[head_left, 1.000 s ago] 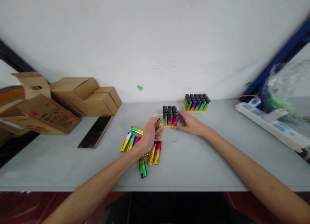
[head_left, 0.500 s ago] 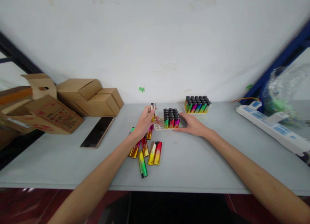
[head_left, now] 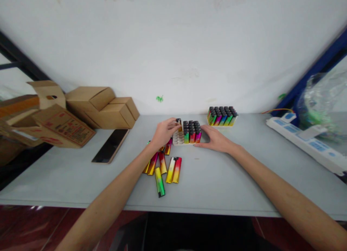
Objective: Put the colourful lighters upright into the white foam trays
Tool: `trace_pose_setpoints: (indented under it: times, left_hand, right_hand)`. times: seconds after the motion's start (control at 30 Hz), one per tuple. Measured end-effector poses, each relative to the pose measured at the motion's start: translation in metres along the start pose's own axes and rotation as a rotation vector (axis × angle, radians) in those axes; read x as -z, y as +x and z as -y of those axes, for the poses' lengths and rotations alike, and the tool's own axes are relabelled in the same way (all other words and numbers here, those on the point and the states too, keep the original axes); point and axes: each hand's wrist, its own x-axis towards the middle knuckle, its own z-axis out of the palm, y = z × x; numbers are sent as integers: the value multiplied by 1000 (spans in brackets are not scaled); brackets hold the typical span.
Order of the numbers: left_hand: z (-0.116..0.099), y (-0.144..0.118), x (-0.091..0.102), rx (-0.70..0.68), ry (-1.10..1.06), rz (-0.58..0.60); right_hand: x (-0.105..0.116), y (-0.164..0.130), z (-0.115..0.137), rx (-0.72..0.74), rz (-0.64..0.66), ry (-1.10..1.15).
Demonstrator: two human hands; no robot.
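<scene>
both hands work at the small tray [head_left: 176, 139] near the middle of the grey table [head_left: 244, 178]. from the head view, the left hand [head_left: 164, 132] pinches one lighter [head_left: 179, 123] by its upper body, holding it upright at the tray's back left corner, black cap up, its base at or in an empty socket; whether it is fully seated i cannot tell. half a second ago that lighter was lifted clear above the tray, and a second ago it was low over the loose lighters [head_left: 162, 169] lying flat in front, so it has travelled from pile to tray. the right hand [head_left: 214, 138] lies flat and unclenched on the table, fingers against the tray's right side, just as before. standing lighters [head_left: 191, 131] fill the tray's right part. behind it, apart, sits a full tray [head_left: 221, 115]; left lie a phone [head_left: 110, 145] and cardboard boxes [head_left: 100, 107].
</scene>
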Motion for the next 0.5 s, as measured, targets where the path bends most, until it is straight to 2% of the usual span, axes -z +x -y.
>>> trace_pose_setpoints:
  times: [0.13, 0.33, 0.5]
  left_hand:
    - [-1, 5, 3, 1, 20, 108]
    - [-3, 7, 11, 16, 103, 173]
    - [-3, 6, 12, -22, 222, 215]
  right_hand:
    - [-1, 0, -1, 8, -6, -8]
    - [-2, 0, -3, 32, -7, 0]
    - [-3, 0, -3, 38, -14, 3]
